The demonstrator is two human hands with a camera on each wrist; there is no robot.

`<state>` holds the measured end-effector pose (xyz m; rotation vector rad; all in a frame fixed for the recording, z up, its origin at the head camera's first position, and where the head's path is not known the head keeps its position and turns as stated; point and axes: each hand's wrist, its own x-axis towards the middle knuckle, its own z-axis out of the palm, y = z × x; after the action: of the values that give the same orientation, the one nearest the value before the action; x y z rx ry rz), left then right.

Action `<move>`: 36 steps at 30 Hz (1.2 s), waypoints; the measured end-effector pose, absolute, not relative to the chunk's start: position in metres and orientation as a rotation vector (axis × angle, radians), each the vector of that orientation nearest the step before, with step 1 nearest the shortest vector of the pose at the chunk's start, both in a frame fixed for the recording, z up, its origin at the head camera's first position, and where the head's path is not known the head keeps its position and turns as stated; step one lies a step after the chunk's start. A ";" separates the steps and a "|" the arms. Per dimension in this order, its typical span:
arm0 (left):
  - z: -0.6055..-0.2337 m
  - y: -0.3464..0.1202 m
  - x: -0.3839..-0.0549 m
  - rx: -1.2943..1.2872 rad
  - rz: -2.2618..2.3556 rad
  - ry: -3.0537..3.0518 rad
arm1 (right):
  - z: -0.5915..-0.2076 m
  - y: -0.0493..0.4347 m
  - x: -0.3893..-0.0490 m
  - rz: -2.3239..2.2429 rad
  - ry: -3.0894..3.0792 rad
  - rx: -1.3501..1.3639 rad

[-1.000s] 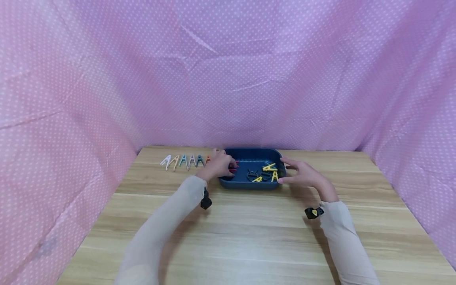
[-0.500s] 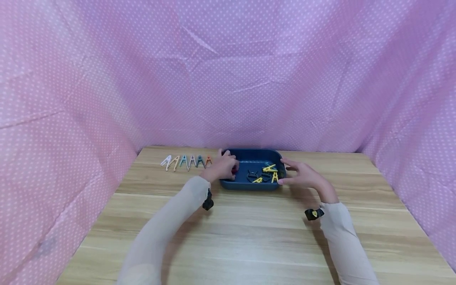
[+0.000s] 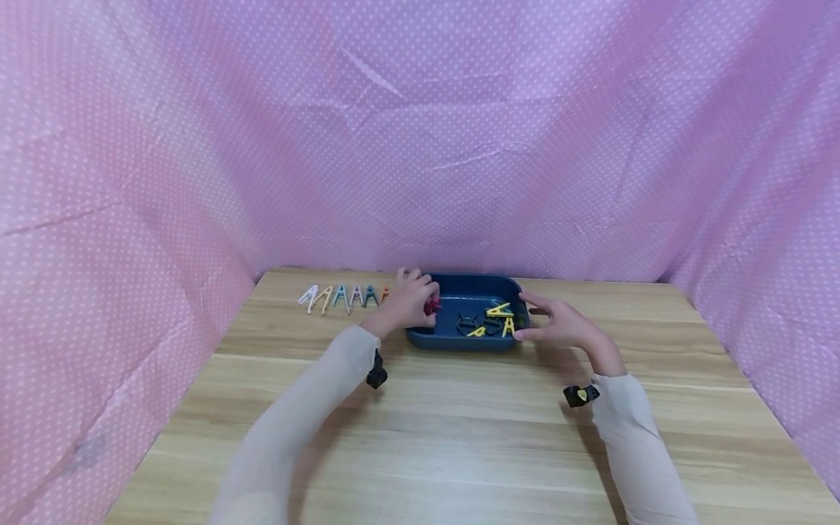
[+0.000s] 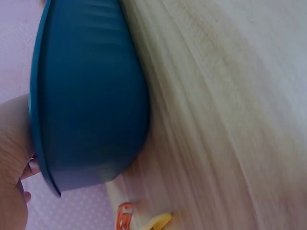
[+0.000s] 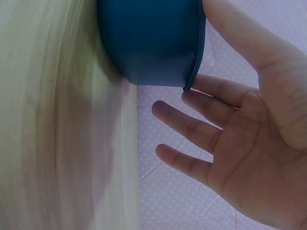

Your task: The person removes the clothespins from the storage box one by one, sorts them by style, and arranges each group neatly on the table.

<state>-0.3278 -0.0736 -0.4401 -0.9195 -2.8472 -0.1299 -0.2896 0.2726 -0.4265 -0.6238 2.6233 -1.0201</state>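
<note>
A dark blue plastic basin [image 3: 467, 343] stands near the table's back edge. My left hand [image 3: 405, 300] reaches over its left end and holds a red clothespin [image 3: 432, 305] between thumb and fingers, partly covered by them. In the left wrist view, the basin's wall [image 4: 91, 96] hides the fingertips. At the right end, my right hand [image 3: 558, 322] touches the rim with thumb and forefingers, its fingers fairly straight. Inside the basin lie several yellow clothespins [image 3: 500, 310], a teal one mostly under them, and dark ring-shaped pieces [image 3: 467, 324].
Left of the basin, a row of clothespins starts with a white one [image 3: 308, 294] and ends with an orange one [image 3: 385, 294], partly behind my left hand. A pink dotted cloth [image 3: 420, 146] hangs around the wooden table [image 3: 459, 423].
My left hand went deeper into the basin, then drew back slightly up and left with the red clothespin now showing in its fingers. The right hand stays at the rim.
</note>
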 end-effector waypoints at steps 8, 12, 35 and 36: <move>-0.423 -0.089 -0.320 -0.853 -0.304 -2.885 | -0.426 0.272 -0.290 -1.009 2.624 -0.634; -0.416 -0.097 -0.320 -0.805 -0.485 -2.906 | -0.425 0.272 -0.290 -1.013 2.626 -0.628; -0.400 -0.173 -0.296 -0.484 -0.877 -2.771 | -0.424 0.270 -0.290 -0.953 2.661 -0.593; -0.402 -0.177 -0.295 -0.483 -0.877 -2.759 | -0.425 0.270 -0.290 -0.952 2.662 -0.601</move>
<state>-0.2951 -0.1766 -0.4016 -0.4831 -2.7585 -0.8766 -0.2900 0.2700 -0.4245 -0.6012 2.6617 -0.9516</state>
